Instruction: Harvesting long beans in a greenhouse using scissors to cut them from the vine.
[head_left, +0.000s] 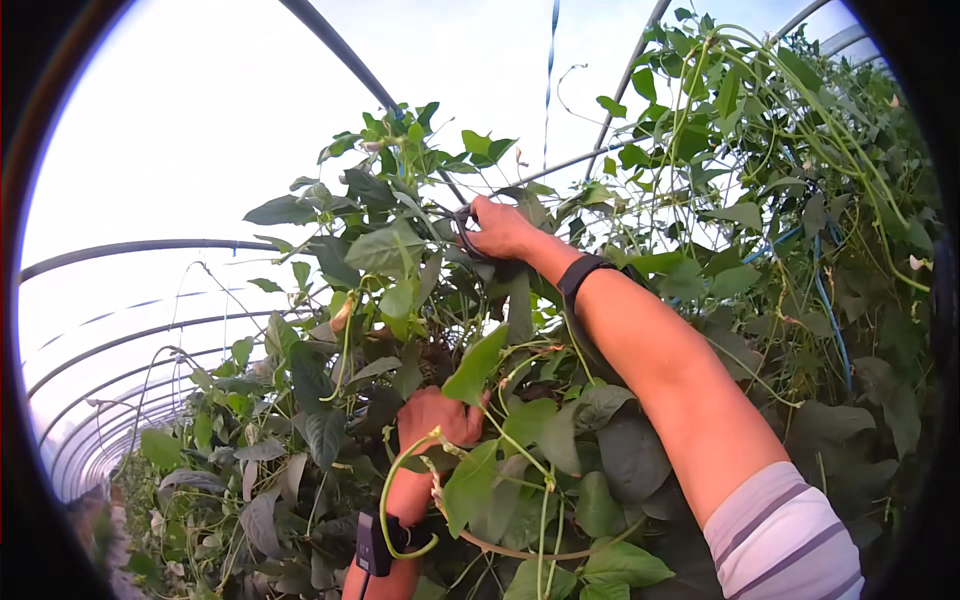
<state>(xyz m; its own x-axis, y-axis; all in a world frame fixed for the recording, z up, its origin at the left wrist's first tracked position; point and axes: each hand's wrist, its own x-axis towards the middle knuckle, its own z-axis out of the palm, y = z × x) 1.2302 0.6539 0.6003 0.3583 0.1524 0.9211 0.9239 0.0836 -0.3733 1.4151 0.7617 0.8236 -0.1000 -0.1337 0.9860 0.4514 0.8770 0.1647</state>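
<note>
Raised among the upper leaves, my right hand (501, 229) is closed on the dark looped handles of a hand tool (466, 236), probably scissors; its blades are hidden by foliage. My left hand (439, 420) reaches into the climbing bean vines (386, 247) lower down, its fingers partly behind leaves, so what it touches cannot be seen. A curved green bean pod (391, 502) hangs in front of the left wrist, beside a black wrist device (373, 545). A thinner pod (345, 360) hangs to the upper left of my left hand.
Metal hoops (172, 244) of a tunnel greenhouse arch overhead and recede to the left. Dense vines with long pods (825, 124) fill the right side. Blue twine (829, 307) runs through them, and another string (551, 75) hangs above. A path (120, 547) shows at the lower left.
</note>
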